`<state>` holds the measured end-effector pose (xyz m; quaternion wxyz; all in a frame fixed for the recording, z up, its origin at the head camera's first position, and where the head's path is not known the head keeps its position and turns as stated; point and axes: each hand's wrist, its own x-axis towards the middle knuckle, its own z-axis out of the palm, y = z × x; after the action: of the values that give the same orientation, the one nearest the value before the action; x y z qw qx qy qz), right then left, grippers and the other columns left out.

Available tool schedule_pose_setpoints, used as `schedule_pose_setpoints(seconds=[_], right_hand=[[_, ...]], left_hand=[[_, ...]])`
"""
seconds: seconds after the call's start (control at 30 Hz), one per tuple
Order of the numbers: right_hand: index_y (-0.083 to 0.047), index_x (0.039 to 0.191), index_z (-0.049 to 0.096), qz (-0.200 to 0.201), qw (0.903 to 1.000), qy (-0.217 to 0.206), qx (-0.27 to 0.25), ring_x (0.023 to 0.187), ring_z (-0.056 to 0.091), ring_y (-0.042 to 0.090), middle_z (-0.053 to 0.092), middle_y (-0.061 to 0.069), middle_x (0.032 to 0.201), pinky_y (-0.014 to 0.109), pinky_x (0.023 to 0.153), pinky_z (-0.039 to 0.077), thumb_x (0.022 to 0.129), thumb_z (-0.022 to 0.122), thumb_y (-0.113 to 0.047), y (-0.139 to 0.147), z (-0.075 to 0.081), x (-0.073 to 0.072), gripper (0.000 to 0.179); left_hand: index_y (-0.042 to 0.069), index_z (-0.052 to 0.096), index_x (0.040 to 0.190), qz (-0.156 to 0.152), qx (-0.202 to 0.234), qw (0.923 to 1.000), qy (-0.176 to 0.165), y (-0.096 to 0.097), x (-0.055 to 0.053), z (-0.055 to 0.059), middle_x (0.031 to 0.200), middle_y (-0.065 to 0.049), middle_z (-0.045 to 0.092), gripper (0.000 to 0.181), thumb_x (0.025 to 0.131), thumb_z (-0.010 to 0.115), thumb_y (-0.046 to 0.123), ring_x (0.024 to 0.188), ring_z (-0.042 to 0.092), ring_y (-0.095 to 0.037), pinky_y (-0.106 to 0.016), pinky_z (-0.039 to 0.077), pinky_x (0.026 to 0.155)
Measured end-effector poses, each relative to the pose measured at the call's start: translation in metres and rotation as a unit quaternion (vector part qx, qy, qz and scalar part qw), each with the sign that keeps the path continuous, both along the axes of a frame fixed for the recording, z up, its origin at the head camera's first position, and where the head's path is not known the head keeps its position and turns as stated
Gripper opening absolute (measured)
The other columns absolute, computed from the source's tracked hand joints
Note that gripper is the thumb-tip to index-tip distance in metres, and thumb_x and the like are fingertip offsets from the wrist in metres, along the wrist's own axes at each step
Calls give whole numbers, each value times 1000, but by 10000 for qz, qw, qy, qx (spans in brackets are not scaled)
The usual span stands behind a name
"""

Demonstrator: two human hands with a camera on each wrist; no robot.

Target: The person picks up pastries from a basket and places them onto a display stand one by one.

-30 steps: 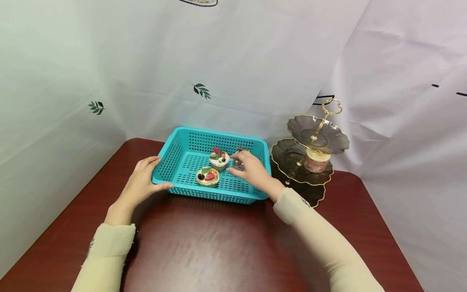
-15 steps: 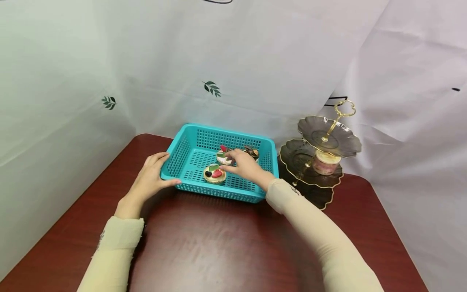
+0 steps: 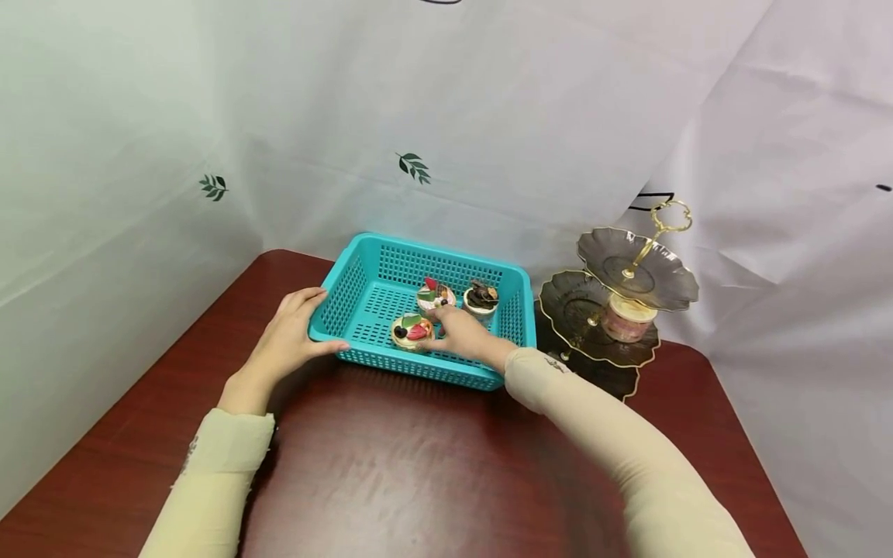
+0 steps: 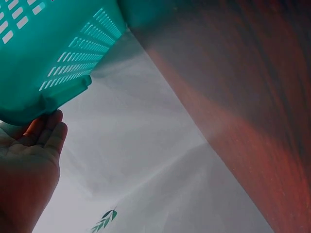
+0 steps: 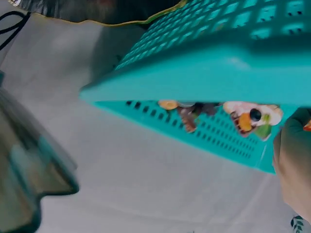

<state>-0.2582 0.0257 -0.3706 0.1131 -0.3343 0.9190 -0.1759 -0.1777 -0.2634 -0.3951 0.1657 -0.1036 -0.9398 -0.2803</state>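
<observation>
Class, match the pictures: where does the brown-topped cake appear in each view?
Head: the brown-topped cake is just right of centre, in the turquoise basket.
Left wrist: not in it.
Right wrist: the brown-topped cake shows near centre, partly hidden by the turquoise basket.
Shared landmark: the turquoise basket.

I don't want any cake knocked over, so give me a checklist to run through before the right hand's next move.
1. Basket steadied: ok, the left hand is at its near left corner.
2. Front fruit cake upright: ok.
3. Right hand has a firm grip on that cake: cannot tell; it is at the cake's right side.
4. Fingers clear of the back fruit cake: cannot tell; they overlap in the head view.
5. Chocolate cake upright: ok.
6. Tiered stand upright: ok.
</observation>
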Motion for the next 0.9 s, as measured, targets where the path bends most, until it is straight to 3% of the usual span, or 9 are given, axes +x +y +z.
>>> schedule_pose_setpoints(seconds=[0.17,0.27,0.47,0.67,0.9], right_hand=[[-3,147,37,10,10000,-75,-49,128,52,29,46,16,145,41,104,45,86,71,-39,-4,-5,2,79],[-3,147,36,-90,9999,-73,6,133,47,30,44,16,148,42,108,42,86,72,-38,-6,-7,2,79],[-5,144,42,-215,9996,32,198,122,57,27,55,12,138,39,102,47,85,72,-38,-9,-10,0,75],[-8,132,56,-364,9988,132,303,100,64,20,68,7,113,34,85,52,85,72,-39,-11,-11,-1,59],[-10,112,65,-491,9986,37,186,74,59,12,68,2,90,25,64,46,84,73,-40,-11,-13,2,42]], left_hand=[[-11,42,138,-20,-28,10000,-18,1,-1,5,141,-25,40,99,66,87,38,130,34,-40,-59,40,101],[-11,41,139,-14,-56,10000,-31,1,-1,6,142,-25,40,99,66,87,39,130,34,-40,-59,41,101],[-11,41,139,1,-89,9999,-53,0,-1,7,142,-25,40,100,66,87,40,130,34,-40,-60,41,101],[-11,41,139,-15,-73,10000,-63,-1,-2,6,142,-25,40,100,66,87,39,130,34,-40,-59,41,101],[-11,41,139,-65,-17,9999,-96,-1,1,0,142,-25,40,99,68,85,42,130,34,-40,-59,40,102]])
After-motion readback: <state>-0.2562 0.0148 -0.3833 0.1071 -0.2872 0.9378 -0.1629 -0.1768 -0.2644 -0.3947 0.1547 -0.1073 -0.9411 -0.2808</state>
